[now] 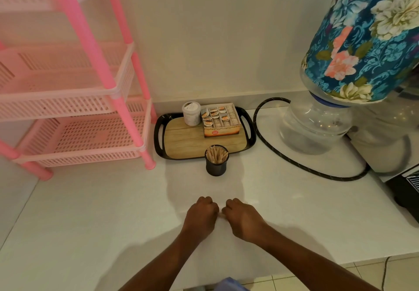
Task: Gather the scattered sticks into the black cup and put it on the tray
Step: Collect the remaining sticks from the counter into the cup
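Your left hand [200,215] and right hand [242,218] rest knuckles-up on the white counter [90,211], close together with the fingers curled under. A thin pale stick [220,214] bridges the narrow gap between them, and each hand appears to pinch one end. The black cup [216,166] stands upright on the counter beyond your hands, just at the near rim of the tray [181,141] and not on it. It is filled with wooden sticks [216,154] standing on end. The tray has a black rim, two handles and a wood-pattern base. It carries a white lidded jar [191,113] and an open carton [221,119] of small sachets. The carton front bears a round red logo, and its writing is too small to read. A pink plastic rack [90,86] stands to the left. A water bottle [317,122] under a floral cover [374,41] and a black hose [294,161] are to the right.
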{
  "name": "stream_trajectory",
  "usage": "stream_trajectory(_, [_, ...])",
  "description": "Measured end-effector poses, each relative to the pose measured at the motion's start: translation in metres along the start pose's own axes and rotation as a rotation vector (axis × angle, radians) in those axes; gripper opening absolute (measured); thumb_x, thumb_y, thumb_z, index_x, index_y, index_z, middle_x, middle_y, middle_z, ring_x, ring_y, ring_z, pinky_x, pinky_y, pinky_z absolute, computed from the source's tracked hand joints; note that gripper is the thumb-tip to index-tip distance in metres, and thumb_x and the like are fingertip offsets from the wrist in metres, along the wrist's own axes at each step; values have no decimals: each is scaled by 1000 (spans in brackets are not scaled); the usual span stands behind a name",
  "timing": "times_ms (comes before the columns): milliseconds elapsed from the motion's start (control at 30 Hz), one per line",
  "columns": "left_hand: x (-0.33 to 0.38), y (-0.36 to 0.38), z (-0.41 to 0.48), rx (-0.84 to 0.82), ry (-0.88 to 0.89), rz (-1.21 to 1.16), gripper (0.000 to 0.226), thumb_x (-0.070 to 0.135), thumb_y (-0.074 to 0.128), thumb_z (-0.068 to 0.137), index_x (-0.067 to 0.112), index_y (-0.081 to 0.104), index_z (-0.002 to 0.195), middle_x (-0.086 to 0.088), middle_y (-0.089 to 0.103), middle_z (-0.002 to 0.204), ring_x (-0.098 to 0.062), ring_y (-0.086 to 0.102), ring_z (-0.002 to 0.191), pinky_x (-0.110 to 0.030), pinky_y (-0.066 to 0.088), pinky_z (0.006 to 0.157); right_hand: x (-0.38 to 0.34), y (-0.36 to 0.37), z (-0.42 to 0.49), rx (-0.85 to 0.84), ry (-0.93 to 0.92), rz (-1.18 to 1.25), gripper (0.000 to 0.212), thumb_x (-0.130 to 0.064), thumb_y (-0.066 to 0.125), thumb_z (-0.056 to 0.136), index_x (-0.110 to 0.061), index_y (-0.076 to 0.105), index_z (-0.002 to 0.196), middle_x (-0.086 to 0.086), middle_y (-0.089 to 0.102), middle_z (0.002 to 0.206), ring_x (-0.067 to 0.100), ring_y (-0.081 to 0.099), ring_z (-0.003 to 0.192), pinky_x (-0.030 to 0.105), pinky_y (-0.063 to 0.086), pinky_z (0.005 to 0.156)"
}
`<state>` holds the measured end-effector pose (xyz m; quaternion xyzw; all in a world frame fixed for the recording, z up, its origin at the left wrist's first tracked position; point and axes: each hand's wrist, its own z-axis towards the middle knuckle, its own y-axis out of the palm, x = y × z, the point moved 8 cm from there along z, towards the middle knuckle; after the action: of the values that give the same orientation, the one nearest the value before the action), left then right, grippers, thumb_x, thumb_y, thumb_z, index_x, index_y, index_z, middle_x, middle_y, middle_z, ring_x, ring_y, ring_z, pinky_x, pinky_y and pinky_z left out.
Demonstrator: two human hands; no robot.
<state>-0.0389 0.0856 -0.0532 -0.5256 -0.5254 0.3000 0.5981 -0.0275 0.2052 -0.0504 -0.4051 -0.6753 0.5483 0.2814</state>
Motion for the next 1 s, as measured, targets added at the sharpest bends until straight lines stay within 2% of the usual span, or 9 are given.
stream_trajectory(200, [3, 11, 6, -86, 15, 71, 27, 13, 61, 95, 16, 67, 122, -5, 62, 121, -24, 56, 117, -32, 50, 90, -7, 2, 7, -31, 1, -15, 47, -6, 68, 87, -9, 55, 132, 11, 55, 128, 28, 54, 115, 40, 54, 87])
stream_trajectory(433, [3, 13, 5, -101, 13, 81, 29, 11, 61, 92, 15, 61, 121, -4, 59, 124, -24, 54, 118, -32, 46, 89, -11, 7, 14, -14, -4, -63, 37, -5, 62, 98, -7, 53, 133, 15, 58, 128, 28, 55, 114, 39, 50, 94])
stream_trajectory(733, [4, 13, 7, -105, 12, 65, 32, 14, 65, 92, 15, 60, 124, -4, 58, 126, -24, 53, 119, -32, 47, 94, -11, 8, 18, 5, -25, -67, 25, -9, 54, 104, -6, 55, 129, 15, 61, 124, 29, 59, 109, 40, 49, 94])
stream_trajectory(1000, [4, 8, 3, -42, 43, 47, 30, 16, 56, 99, 18, 58, 129, -1, 60, 129, -20, 53, 121, -28, 43, 96, -3, 9, 18, 14, 4, 45, 28, -7, 52, 96, -9, 56, 123, 11, 62, 118, 28, 58, 103, 41, 51, 89])
